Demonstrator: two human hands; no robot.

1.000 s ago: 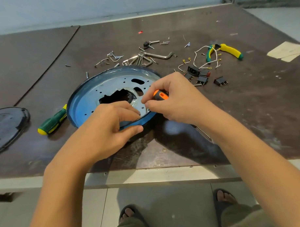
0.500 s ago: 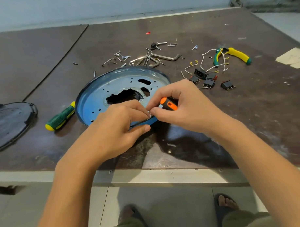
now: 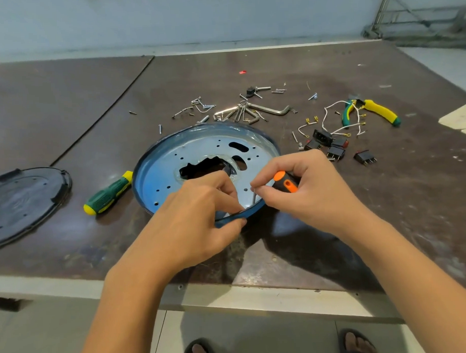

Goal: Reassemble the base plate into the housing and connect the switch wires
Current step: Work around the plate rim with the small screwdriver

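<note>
Head cam: left hand [image 3: 191, 220] pinches the rim of the base plate [image 3: 199, 151], right hand [image 3: 314, 194] grips the orange screwdriver [image 3: 286, 183]; I'd steady the plate and keep the tip square before turning

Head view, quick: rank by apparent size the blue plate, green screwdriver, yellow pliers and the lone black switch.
1. blue plate
2. green screwdriver and yellow pliers: they look alike, and the pliers lie farther away, so unranked
3. lone black switch
</note>
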